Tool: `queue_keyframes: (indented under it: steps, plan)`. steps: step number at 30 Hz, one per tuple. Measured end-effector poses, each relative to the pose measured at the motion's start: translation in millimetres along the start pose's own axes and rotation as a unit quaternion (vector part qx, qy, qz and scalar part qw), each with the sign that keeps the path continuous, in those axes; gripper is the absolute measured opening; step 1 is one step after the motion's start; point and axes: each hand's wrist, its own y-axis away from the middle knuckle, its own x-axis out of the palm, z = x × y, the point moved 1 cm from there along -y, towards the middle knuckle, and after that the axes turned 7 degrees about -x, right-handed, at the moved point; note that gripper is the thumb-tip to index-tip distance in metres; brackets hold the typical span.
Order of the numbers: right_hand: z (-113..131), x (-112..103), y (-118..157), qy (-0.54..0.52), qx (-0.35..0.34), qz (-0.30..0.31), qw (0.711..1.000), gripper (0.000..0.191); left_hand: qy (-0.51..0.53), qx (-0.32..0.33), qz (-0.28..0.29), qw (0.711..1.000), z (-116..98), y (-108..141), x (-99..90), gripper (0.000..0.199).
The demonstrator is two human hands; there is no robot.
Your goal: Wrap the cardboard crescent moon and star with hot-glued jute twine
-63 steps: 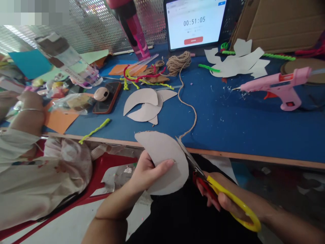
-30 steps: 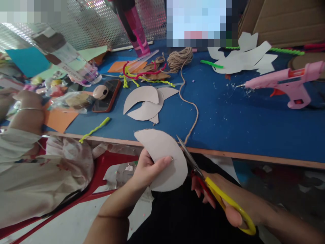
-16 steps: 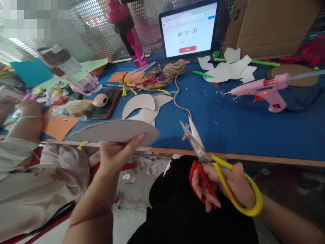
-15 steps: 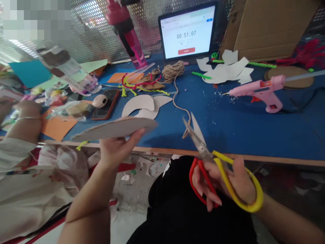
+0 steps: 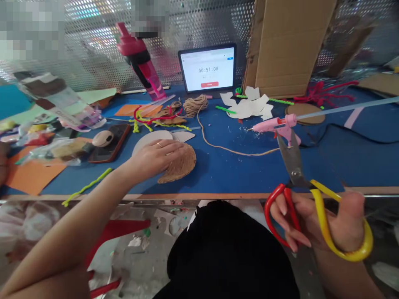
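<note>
On the blue table my left hand (image 5: 158, 155) lies with fingers stretched over a rounded piece wrapped in brown twine (image 5: 183, 165). My thumb is hidden. Partly under that hand are white curved cutouts (image 5: 152, 140). My right hand (image 5: 311, 216) has its fingers through the red and yellow handles of a pair of scissors (image 5: 296, 168), held over the table's front edge. Their blades point up and are nearly together. A strand of twine (image 5: 237, 151) runs from the twine ball (image 5: 195, 105) to beside the blades. Behind the tips lies a pink glue gun (image 5: 271, 124).
A tablet (image 5: 208, 68) showing a timer stands at the back, beside a pink bottle (image 5: 145, 66) and a cardboard box (image 5: 280, 45). White paper cutouts (image 5: 249, 107) lie before it. Left are a phone (image 5: 114, 145), a yellow-green pipe cleaner (image 5: 87, 187) and orange paper (image 5: 34, 170).
My left hand has brought the held piece down onto the table, its twine-covered face now up. The scissors have moved right and their blades have closed. The view has shifted.
</note>
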Motion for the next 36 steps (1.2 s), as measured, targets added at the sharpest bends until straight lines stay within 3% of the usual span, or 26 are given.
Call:
queue_keyframes:
  steps: [5, 8, 10, 14, 17, 18, 21, 22, 25, 28, 30, 33, 36]
  plan:
    - [10.4, -17.5, 24.0, 0.055, 0.042, -0.062, 0.996, 0.085, -0.057, -0.014, 0.000, 0.998, 0.9, 0.6, -21.1, 0.051]
    - [10.3, -19.8, 33.2, 0.085, 0.074, -0.068, 0.991, 0.088, -0.092, -0.014, 0.001, 0.996, -22.2, -18.2, -21.2, 0.034]
    - [7.6, -15.6, 33.5, 0.089, 0.096, -0.066, 0.989, 0.093, -0.097, 0.007, 0.010, 0.995, -47.6, -41.2, -11.5, 0.029]
    - [-2.7, 0.0, 29.6, 0.087, 0.123, -0.060, 0.987, 0.101, -0.093, 0.076, 0.051, 0.991, -101.3, -93.9, 23.5, 0.048]
    - [-13.4, 6.9, 36.8, 0.092, 0.137, -0.078, 0.983, 0.102, -0.113, 0.108, 0.087, 0.984, -122.4, -119.5, 45.7, 0.018]
    - [-16.9, 7.0, 41.8, 0.091, 0.138, -0.083, 0.983, 0.103, -0.120, 0.106, 0.094, 0.983, -123.2, -124.4, 49.3, 0.018]
    - [-25.5, 1.5, 58.7, 0.073, 0.144, -0.091, 0.983, 0.104, -0.146, 0.047, 0.095, 0.984, -105.4, -133.8, 44.1, 0.013]
    - [-27.2, -1.6, 63.3, 0.065, 0.143, -0.095, 0.983, 0.103, -0.156, 0.010, 0.087, 0.984, -93.3, -136.6, 37.0, 0.021]
    - [-28.0, -10.9, 68.9, 0.076, 0.134, -0.148, 0.977, 0.089, -0.187, -0.143, 0.021, 0.972, -44.8, -144.9, 4.2, 0.032]
    - [-22.7, -16.0, 62.4, 0.126, 0.112, -0.215, 0.962, 0.076, -0.194, -0.287, -0.052, 0.937, 6.8, -148.0, -30.6, 0.035]
    - [-16.3, -15.7, 53.3, 0.165, 0.099, -0.228, 0.955, 0.074, -0.174, -0.359, -0.066, 0.914, 33.6, -143.5, -46.7, 0.031]
    - [-0.8, -11.3, 36.0, 0.269, 0.084, -0.222, 0.933, 0.067, -0.131, -0.416, -0.068, 0.898, 55.5, -126.6, -58.2, 0.034]
    - [21.5, -2.7, 14.5, 0.427, 0.092, -0.166, 0.884, 0.059, -0.093, -0.434, -0.087, 0.892, 61.0, -98.8, -60.0, 0.036]
